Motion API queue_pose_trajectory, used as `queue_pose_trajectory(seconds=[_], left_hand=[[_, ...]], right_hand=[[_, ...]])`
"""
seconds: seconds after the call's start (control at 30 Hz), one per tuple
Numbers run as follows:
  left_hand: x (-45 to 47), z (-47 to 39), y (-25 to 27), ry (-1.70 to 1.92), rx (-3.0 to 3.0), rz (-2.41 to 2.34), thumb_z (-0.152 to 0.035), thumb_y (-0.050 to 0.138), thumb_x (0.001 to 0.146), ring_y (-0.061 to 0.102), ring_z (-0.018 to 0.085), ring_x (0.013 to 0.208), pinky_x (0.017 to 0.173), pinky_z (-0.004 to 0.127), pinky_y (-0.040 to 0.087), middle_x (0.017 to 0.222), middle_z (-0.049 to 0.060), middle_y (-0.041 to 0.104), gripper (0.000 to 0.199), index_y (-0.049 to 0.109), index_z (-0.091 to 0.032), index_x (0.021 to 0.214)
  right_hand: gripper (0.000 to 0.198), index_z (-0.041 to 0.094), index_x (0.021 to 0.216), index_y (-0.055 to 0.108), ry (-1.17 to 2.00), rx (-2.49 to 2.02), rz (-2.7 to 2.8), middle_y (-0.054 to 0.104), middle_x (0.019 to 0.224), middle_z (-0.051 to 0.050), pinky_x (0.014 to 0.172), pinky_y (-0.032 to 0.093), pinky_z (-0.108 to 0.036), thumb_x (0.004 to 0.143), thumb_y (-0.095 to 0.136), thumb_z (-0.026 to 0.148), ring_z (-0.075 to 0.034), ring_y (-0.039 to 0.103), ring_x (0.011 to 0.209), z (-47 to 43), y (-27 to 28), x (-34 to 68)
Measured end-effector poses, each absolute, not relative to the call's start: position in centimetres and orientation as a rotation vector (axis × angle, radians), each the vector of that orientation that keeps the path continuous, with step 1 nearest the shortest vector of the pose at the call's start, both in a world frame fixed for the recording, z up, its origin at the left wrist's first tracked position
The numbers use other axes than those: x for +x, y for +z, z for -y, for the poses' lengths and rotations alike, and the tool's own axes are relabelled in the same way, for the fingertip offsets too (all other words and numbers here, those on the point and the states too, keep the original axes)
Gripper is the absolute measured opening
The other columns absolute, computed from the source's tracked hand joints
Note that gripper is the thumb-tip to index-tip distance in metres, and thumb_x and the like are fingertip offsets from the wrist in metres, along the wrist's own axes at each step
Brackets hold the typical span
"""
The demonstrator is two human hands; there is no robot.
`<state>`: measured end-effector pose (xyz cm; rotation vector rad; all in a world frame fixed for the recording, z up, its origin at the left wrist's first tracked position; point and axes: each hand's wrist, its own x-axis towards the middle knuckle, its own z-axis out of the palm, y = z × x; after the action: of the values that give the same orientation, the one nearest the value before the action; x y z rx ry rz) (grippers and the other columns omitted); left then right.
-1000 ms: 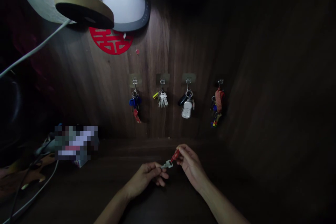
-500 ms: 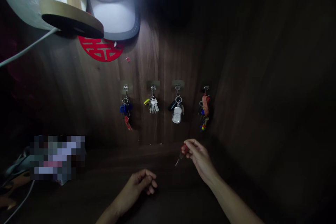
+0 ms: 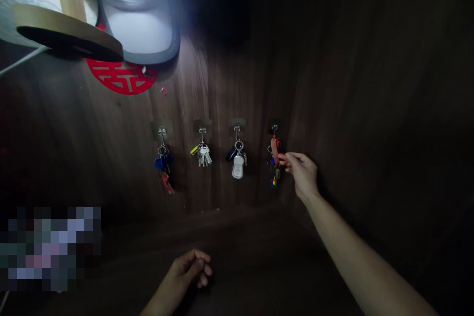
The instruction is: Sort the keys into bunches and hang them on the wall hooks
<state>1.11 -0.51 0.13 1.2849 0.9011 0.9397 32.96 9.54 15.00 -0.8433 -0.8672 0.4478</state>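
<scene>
On the panel [image 3: 218,79] before us, key bunches hang from hooks [image 3: 202,130] in one row: the first bunch [image 3: 162,163] at the left end, then the second bunch [image 3: 205,155], the third bunch [image 3: 238,168] and, at the right end, the fourth bunch [image 3: 274,152]. Our right hand [image 3: 304,175] is just right of the fourth, a key tag [image 3: 282,157] at its fingertips; whether tag and bunch touch, we cannot tell. Our left hand [image 3: 189,271] is well below the first two bunches, near the tabletop [image 3: 252,261]. At upper left, a stand [image 3: 66,32] is in front of a cap [image 3: 142,34]; an ornament [image 3: 128,84] shows partly behind both.
</scene>
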Motion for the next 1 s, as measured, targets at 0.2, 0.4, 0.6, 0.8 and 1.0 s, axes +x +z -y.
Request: queue_pose_trajectory(seconds=[0.2,0.4,0.6,0.8,1.0], left_hand=[[1.0,0.4,-0.4,0.956,1.265,-0.884,-0.056,0.064,0.069,0.053,0.011,0.057,0.056,0.024,0.040,0.070,0.002,0.064,0.043,0.063,-0.016,0.083],[0.9,0.2,-0.7,0.962,1.271,-0.853,-0.056,0.065,0.070,0.053,0.011,0.056,0.055,0.024,0.040,0.070,0.002,0.064,0.042,0.062,-0.016,0.082],[0.9,0.3,-0.5,0.954,1.264,-0.861,-0.055,0.065,0.070,0.053,0.011,0.057,0.056,0.024,0.040,0.070,0.002,0.063,0.042,0.062,-0.015,0.082],[0.9,0.2,-0.5,0.954,1.261,-0.871,-0.056,0.065,0.069,0.054,0.011,0.057,0.056,0.025,0.040,0.071,0.002,0.064,0.044,0.062,-0.015,0.083],[1.0,0.3,-0.3,0.962,1.256,-0.884,-0.056,0.065,0.068,0.053,0.010,0.055,0.056,0.024,0.040,0.070,0.002,0.064,0.043,0.062,-0.015,0.082]], right_hand=[[0.018,0.018,0.070,0.060,0.403,-0.837,0.933,0.071,0.069,-0.003,0.043,0.036,-0.017,0.064,0.070,0.032,-0.010,0.060,0.054,-11.4,18.7,34.0],[0.013,0.017,0.066,0.060,0.469,-0.859,0.942,0.070,0.065,-0.002,0.040,0.032,-0.015,0.065,0.070,0.024,-0.007,0.056,0.049,-13.5,20.5,34.3],[0.012,0.017,0.064,0.058,0.559,-0.852,0.881,0.069,0.061,-0.001,0.037,0.030,-0.015,0.066,0.070,0.020,-0.007,0.053,0.046,-14.8,20.6,34.7],[0.011,0.018,0.064,0.058,0.638,-0.836,0.815,0.066,0.058,0.002,0.036,0.031,-0.015,0.066,0.069,0.017,-0.006,0.051,0.042,-15.0,19.7,35.1],[0.013,0.018,0.064,0.061,0.665,-0.823,0.798,0.064,0.058,0.002,0.036,0.032,-0.015,0.061,0.073,0.016,-0.006,0.053,0.043,-14.9,18.2,35.1]])
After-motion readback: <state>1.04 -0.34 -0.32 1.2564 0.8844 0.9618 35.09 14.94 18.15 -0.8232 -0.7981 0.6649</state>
